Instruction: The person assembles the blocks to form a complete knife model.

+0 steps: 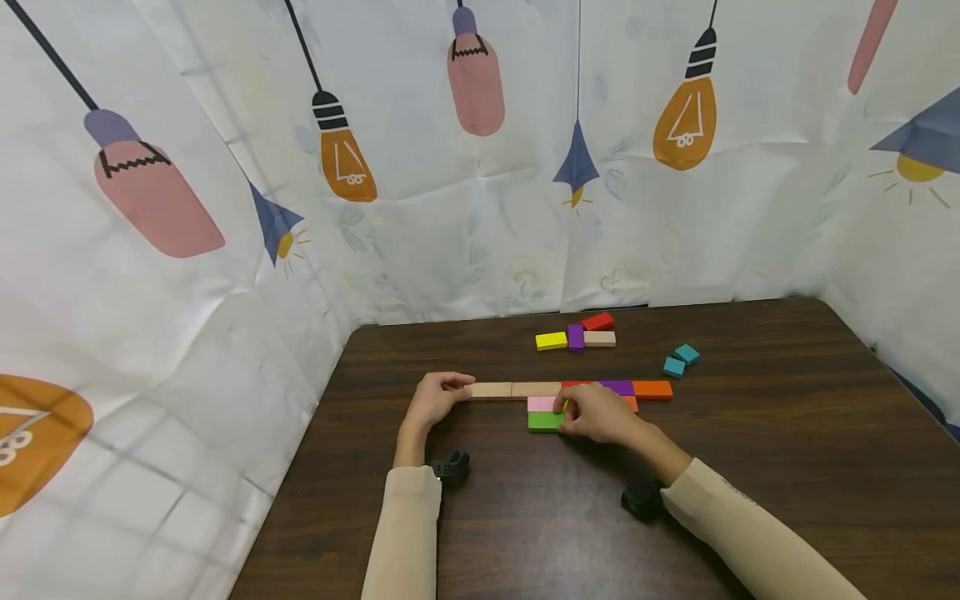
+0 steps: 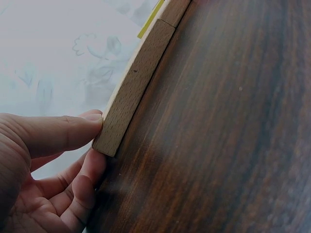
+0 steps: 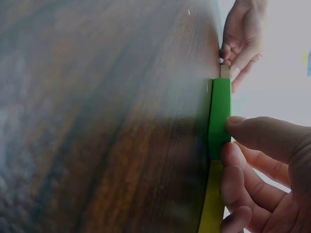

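My left hand pinches the left end of a plain wooden block, its thumb on the block in the left wrist view. A second plain block adjoins it, and the row runs right to a purple block and an orange block. With thumb and fingers, my right hand grips the right end of a green block. A pink block lies just behind the green one. Against the green block's end stands a yellow block, partly covered by right fingers.
Farther back on the dark wooden table lie a yellow block, a purple block, a plain block and a red block. Two teal blocks lie at the right. A patterned curtain hangs behind.
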A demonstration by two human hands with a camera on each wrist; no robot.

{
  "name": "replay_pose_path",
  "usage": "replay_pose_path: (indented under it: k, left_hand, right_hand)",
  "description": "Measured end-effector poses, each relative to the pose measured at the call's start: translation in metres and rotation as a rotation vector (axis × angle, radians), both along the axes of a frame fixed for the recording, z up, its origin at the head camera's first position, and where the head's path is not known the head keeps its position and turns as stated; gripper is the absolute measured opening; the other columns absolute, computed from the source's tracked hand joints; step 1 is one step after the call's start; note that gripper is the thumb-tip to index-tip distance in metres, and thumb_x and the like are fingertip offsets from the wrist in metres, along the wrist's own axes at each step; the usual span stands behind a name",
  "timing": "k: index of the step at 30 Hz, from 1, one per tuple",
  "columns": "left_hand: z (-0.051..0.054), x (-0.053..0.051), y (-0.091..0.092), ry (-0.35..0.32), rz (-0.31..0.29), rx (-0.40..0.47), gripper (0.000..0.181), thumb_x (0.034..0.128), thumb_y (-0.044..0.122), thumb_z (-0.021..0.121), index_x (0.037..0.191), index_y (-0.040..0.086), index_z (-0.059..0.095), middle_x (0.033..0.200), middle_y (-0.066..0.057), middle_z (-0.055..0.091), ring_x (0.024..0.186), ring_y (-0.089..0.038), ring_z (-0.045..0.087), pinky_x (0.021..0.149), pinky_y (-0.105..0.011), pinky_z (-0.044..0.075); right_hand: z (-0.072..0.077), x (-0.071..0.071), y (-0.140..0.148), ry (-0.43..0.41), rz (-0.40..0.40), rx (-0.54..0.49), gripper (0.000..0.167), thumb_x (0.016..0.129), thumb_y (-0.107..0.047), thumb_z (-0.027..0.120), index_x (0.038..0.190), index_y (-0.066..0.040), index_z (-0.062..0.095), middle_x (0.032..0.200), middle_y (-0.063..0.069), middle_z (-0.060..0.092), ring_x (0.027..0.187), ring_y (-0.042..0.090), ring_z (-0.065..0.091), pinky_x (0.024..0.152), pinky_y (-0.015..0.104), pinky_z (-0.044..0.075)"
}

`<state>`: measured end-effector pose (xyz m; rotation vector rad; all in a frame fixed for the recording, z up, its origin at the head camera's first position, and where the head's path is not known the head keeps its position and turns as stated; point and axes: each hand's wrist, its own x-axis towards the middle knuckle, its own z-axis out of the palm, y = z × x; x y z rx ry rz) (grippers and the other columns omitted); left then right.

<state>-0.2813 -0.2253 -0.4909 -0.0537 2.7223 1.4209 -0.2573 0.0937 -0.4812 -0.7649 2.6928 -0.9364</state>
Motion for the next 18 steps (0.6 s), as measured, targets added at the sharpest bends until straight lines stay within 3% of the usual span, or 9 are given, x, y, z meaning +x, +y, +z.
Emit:
replay_pose_path:
  k: [18]
  left_hand:
    - [0.0, 0.0001, 0.0002, -0.005, -0.002, 0.014, 0.018, 0.093, 0.016, 0.076, 0.11, 0.019, 0.081, 0.1, -0.005, 0.074, 0.083, -0.021, 0.061, 0.073, -0.031, 0.049]
  right_hand:
    - [0.0006, -0.0016, -0.0009, -0.026, -0.011, 0.007, 0.019, 0.083, -0.017, 0.084, 0.098, -0.016, 0.071, 0.072, -0.01, 0.062, 0.064, 0.009, 0.055, 0.062, 0.027, 0.045]
